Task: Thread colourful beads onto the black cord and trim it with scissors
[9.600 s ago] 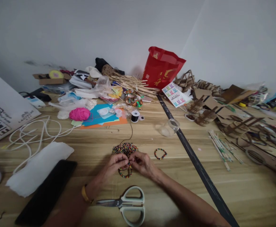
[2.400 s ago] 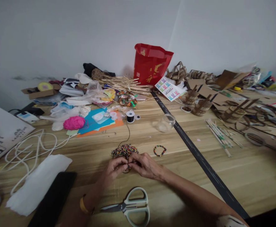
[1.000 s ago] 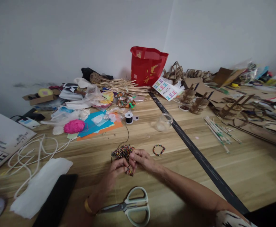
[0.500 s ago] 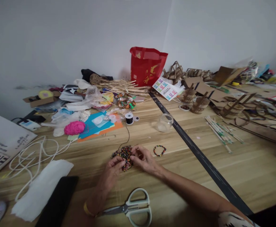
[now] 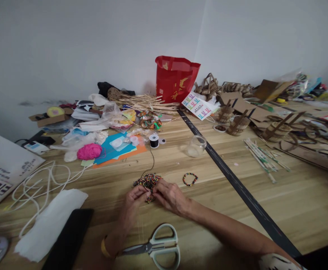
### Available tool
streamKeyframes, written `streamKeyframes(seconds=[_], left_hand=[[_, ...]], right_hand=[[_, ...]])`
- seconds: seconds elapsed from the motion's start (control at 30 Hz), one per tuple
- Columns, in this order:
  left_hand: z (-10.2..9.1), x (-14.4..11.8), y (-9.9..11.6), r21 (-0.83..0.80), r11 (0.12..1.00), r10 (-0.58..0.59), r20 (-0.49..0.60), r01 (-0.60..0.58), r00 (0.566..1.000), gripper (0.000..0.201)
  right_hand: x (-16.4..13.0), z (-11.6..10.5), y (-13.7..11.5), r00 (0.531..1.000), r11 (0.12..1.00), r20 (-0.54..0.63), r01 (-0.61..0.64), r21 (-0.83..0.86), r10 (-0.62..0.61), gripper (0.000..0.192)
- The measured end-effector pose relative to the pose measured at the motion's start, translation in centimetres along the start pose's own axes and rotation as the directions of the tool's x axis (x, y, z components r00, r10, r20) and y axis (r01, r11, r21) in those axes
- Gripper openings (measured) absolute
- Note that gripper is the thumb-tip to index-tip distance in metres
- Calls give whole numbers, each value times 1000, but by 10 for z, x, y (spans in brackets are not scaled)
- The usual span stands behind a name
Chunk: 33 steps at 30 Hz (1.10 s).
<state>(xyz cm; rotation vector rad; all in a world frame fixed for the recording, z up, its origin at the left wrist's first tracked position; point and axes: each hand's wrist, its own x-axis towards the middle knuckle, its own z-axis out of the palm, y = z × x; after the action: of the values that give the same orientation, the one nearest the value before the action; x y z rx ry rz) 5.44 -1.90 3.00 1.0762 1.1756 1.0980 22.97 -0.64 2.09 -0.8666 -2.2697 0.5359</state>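
Note:
A heap of small multicoloured beads point(image 5: 147, 180) lies on the wooden table, with a few more beads between my hands. Thumb and fingers of my left hand point(image 5: 132, 199) are pinched together at the heap's near edge. A faint clear thread point(image 5: 139, 227) trails from it down towards the scissors. My right hand point(image 5: 172, 195) is closed in a pinch, its fingertips almost meeting the left ones; what is in them is too small to make out. To the right lies a beaded bracelet point(image 5: 196, 177). White-handled scissors point(image 5: 152, 246) rest by my left wrist.
Behind the beads stands a black thread spool point(image 5: 154, 141), its cord running to the heap. A clear jar point(image 5: 196, 147) is right of it. Pink yarn point(image 5: 89, 151), a red bag point(image 5: 176, 80), small baskets point(image 5: 238, 125) and sticks point(image 5: 259, 159) lie around. A black phone-like slab point(image 5: 68, 240) is front left.
My right hand has turned and its fingers have drawn down off the bead heap towards my left fingertips. More of the heap shows. The left hand has barely moved.

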Motion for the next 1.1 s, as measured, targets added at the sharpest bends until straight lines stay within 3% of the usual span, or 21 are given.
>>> streamKeyframes(seconds=[0.2, 0.6, 0.93, 1.1], left_hand=[[-1, 0, -1, 26, 1000, 10, 31, -10, 999, 19], [-2, 0, -5, 111, 987, 115, -16, -113, 993, 15], [-1, 0, -19, 179, 958, 233, -38, -222, 972, 7], [1, -3, -18, 264, 922, 306, -43, -284, 951, 3]], right_hand=[[-1, 1, 0, 1000, 995, 22, -1, -101, 3, 5], [0, 2, 2, 999, 999, 40, -10, -31, 11, 3], [2, -9, -11, 988, 961, 141, -22, -274, 63, 9], [3, -10, -15, 980, 961, 183, -21, -276, 74, 10]])
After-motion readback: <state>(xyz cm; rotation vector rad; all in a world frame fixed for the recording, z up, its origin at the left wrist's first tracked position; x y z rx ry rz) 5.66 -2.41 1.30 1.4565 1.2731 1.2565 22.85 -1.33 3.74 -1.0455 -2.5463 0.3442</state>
